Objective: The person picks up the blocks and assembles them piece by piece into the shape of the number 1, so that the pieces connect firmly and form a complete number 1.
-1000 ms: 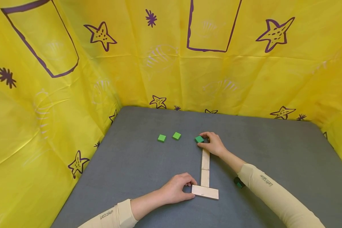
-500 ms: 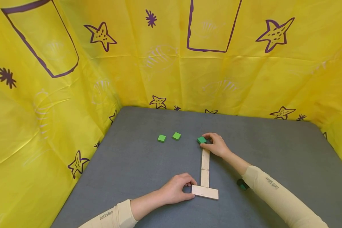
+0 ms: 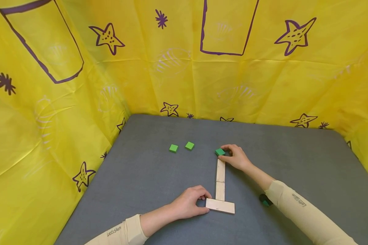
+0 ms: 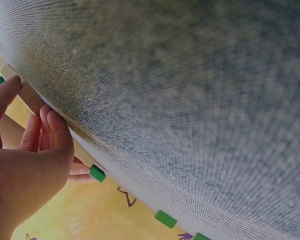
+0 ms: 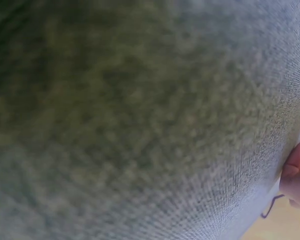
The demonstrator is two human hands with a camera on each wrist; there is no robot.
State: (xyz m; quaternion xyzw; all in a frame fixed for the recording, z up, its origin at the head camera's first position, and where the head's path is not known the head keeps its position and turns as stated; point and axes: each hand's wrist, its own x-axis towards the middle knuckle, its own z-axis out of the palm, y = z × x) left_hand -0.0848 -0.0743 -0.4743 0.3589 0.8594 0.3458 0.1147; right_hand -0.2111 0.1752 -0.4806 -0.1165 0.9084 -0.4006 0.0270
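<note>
In the head view my left hand holds the left end of a pale wooden block, thumb on the near side and fingers on the far side. Two more wooden planks run end to end away from it, forming a T-like shape. At their far end my right hand pinches a dark green square block between thumb and fingers. The left wrist view shows the wooden block at my fingertips. Only part of my right hand appears in the right wrist view; its block is hidden there.
Two light green square blocks lie left of the dark green one on the grey surface. A dark object with a green part sits partly behind my right sleeve. Yellow printed cloth rises around the surface.
My right hand has shifted slightly right and nearer with the dark green block, bringing it in line with the planks' far end. My left hand has stayed on the wooden block.
</note>
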